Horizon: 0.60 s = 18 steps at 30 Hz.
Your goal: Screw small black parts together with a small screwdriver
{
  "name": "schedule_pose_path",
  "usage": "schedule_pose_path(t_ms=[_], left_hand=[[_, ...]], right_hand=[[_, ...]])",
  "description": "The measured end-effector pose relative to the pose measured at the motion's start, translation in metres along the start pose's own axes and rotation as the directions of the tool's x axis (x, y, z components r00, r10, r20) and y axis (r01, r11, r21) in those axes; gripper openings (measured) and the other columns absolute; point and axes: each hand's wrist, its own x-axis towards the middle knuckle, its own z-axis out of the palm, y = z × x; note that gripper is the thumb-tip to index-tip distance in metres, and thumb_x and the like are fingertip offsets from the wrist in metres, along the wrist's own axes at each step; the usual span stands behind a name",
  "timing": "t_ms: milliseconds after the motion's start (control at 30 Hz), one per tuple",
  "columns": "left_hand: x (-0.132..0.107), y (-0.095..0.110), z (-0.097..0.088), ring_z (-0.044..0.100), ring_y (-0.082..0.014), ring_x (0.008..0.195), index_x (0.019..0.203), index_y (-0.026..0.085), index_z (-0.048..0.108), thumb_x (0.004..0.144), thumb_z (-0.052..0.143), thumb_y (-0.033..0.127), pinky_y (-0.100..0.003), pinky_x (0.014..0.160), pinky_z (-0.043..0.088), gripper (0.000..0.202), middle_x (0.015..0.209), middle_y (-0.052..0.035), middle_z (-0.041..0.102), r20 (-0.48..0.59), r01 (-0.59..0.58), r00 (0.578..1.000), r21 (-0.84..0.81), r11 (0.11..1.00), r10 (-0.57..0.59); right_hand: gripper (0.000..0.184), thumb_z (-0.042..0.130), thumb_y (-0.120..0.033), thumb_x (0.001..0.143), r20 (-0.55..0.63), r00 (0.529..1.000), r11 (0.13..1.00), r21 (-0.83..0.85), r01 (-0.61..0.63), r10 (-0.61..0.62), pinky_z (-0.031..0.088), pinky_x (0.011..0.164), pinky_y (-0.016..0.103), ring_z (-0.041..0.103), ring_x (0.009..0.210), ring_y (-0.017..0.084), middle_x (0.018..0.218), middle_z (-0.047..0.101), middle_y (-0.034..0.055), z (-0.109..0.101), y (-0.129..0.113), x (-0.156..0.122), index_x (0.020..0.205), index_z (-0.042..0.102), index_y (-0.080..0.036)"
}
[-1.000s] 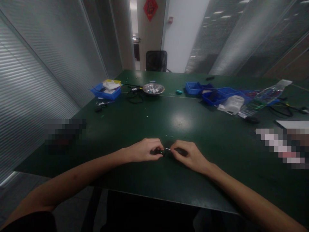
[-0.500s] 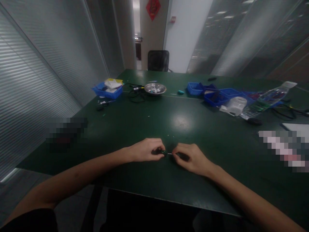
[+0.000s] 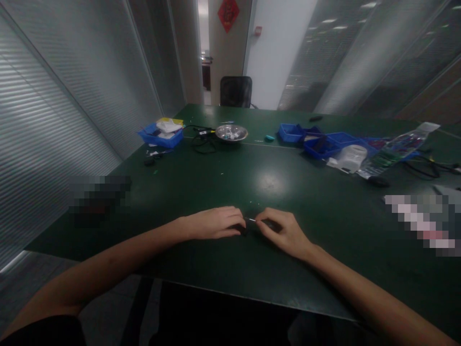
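Rod, thin and metallic, sits between the two hands, over the near part of the table (12 o'clock = far side). Right hand, on its 3 o'clock side, pinches it between thumb and fingertips. Left hand, on its 9 o'clock side, has fingers together and curled over a dark piece; too dark to tell if that piece is gripped or just covered.

Risks, judged: rod could roll or slip, since only a small fingertip hold shows. Rod and dark piece could meet off-line, as the left fingers hide the piece and the light is dim. A loose left grip, if it is one, would let the piece twist or drop. Anything small dropped could get lost on the dark table; pale specks already lie toward 12.

Orientation: long axis close to 9–3, far end tipped slightly toward 10; free end points at the left fingertips. Contact there: can't tell. Rod's other end is hidden in the right hand.
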Motion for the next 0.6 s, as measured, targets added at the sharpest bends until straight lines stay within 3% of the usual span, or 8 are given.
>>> schedule_pose_path(t_ms=[100, 233, 300, 433, 533, 600], left_hand=[[-0.01, -0.021, -0.011, 0.06, -0.0232, 0.114, 0.128, 0.02, 0.061, 0.107, 0.049, 0.029, -0.04, 0.103, 0.047, 0.027, 0.123, -0.0108, 0.065, -0.009, 0.022, 1.0, 0.106, 0.994, -0.021], [-0.043, -0.08, -0.047, 0.061, -0.0231, 0.115, 0.129, 0.022, 0.06, 0.106, 0.048, 0.032, -0.039, 0.1, 0.048, 0.028, 0.125, -0.0097, 0.064, -0.172, 0.245, 0.962, 0.19, 0.951, -0.213], [-0.069, -0.116, -0.07, 0.061, -0.0243, 0.115, 0.131, 0.021, 0.059, 0.106, 0.046, 0.036, -0.04, 0.1, 0.049, 0.031, 0.126, -0.0106, 0.063, -0.298, 0.396, 0.9, 0.25, 0.883, -0.319], [-0.125, -0.174, -0.106, 0.061, -0.0268, 0.112, 0.125, 0.018, 0.06, 0.104, 0.045, 0.039, -0.041, 0.1, 0.048, 0.033, 0.123, -0.0124, 0.062, -0.513, 0.653, 0.728, 0.318, 0.687, -0.455], [-0.148, -0.194, -0.115, 0.06, -0.0284, 0.114, 0.124, 0.018, 0.061, 0.102, 0.046, 0.04, -0.042, 0.103, 0.046, 0.034, 0.122, -0.0135, 0.062, -0.599, 0.752, 0.633, 0.326, 0.573, -0.49], [-0.153, -0.197, -0.115, 0.06, -0.0293, 0.115, 0.124, 0.018, 0.062, 0.102, 0.046, 0.042, -0.042, 0.104, 0.045, 0.036, 0.122, -0.014, 0.063, -0.624, 0.782, 0.598, 0.32, 0.534, -0.502]], right_hand=[[0.017, 0.057, -0.025, 0.101, 0.004, 1.0, 1.0, 0.005, 0.0, 0.0, 0.052, 0.07, 0.03, 0.067, 0.074, 0.018, 0.085, 0.072, 0.0047, 0.0, 0.0, -0.001, 0.095, 0.072, -0.019], [0.016, 0.058, -0.025, 0.101, 0.01, 1.0, 1.0, 0.004, 0.003, -0.003, 0.051, 0.07, 0.029, 0.065, 0.072, 0.016, 0.086, 0.072, 0.0038, 0.001, 0.002, -0.002, 0.096, 0.072, -0.019], [0.016, 0.059, -0.025, 0.1, 0.014, 1.0, 1.0, 0.004, 0.007, -0.007, 0.051, 0.07, 0.029, 0.065, 0.07, 0.016, 0.086, 0.071, 0.0034, 0.001, 0.004, -0.002, 0.097, 0.072, -0.018], [0.016, 0.058, -0.025, 0.101, 0.02, 1.0, 1.0, 0.022, 0.014, -0.014, 0.052, 0.069, 0.028, 0.066, 0.073, 0.017, 0.087, 0.072, 0.0039, 0.0, 0.005, -0.002, 0.098, 0.072, -0.019], [0.015, 0.059, -0.026, 0.101, 0.032, 0.999, 1.0, 0.027, 0.012, -0.013, 0.053, 0.071, 0.029, 0.067, 0.074, 0.017, 0.088, 0.072, 0.0039, -0.001, 0.005, -0.002, 0.098, 0.072, -0.019], [0.015, 0.059, -0.025, 0.101, 0.038, 0.999, 1.0, 0.021, 0.012, -0.013, 0.053, 0.072, 0.029, 0.067, 0.075, 0.017, 0.089, 0.072, 0.004, -0.001, 0.005, -0.002, 0.099, 0.072, -0.019]])
